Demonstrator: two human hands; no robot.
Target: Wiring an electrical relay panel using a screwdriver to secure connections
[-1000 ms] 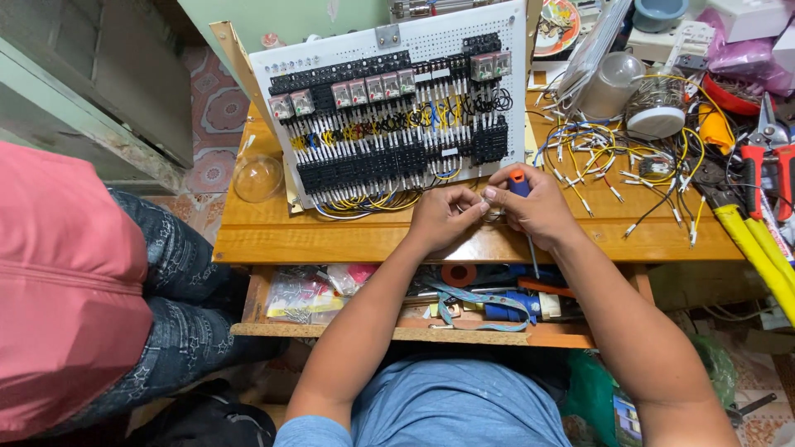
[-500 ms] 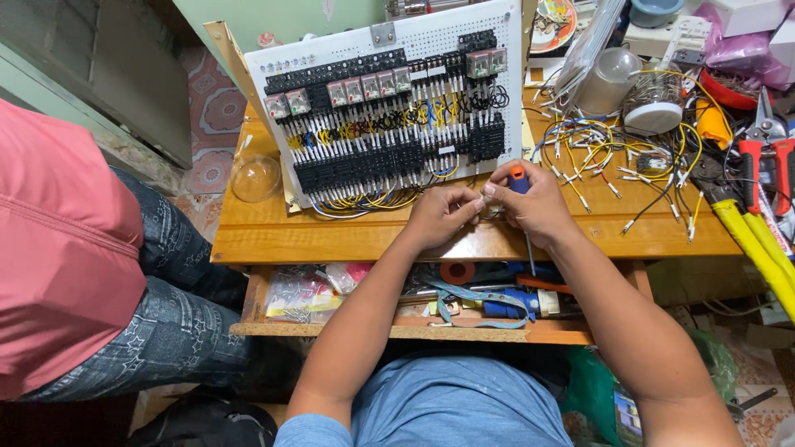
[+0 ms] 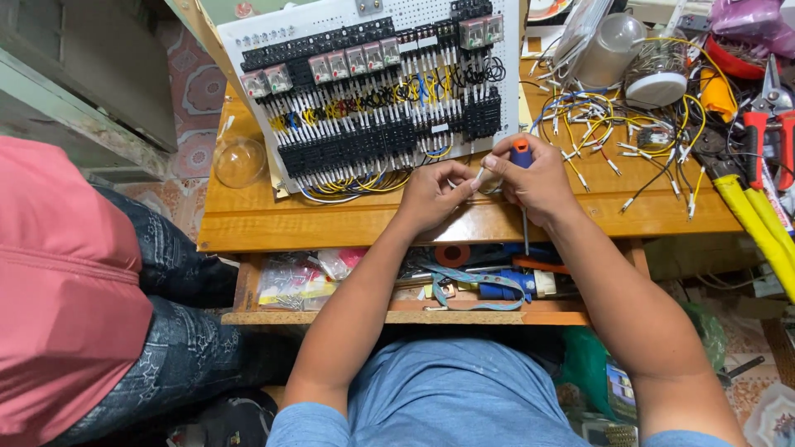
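A white perforated wiring panel (image 3: 377, 99) with rows of black terminal blocks, relays and yellow, blue and white wires leans on the wooden table (image 3: 331, 219). In front of its lower right corner my left hand (image 3: 432, 197) pinches the tip of a white wire. My right hand (image 3: 534, 178) touches the same wire end and holds a screwdriver (image 3: 522, 157) with an orange and blue handle, its thin shaft pointing down past the table edge.
Loose wires (image 3: 604, 132), a jar (image 3: 658, 70), red-handled cutters (image 3: 766, 132) and yellow-handled pliers (image 3: 758, 219) crowd the table's right side. A clear dome (image 3: 238, 161) sits at the left. An open drawer (image 3: 414, 281) holds tools and bags. A person in pink (image 3: 58, 290) sits left.
The view has shifted slightly. Both hands stay together at the wire end in front of the panel, with only small finger movement.
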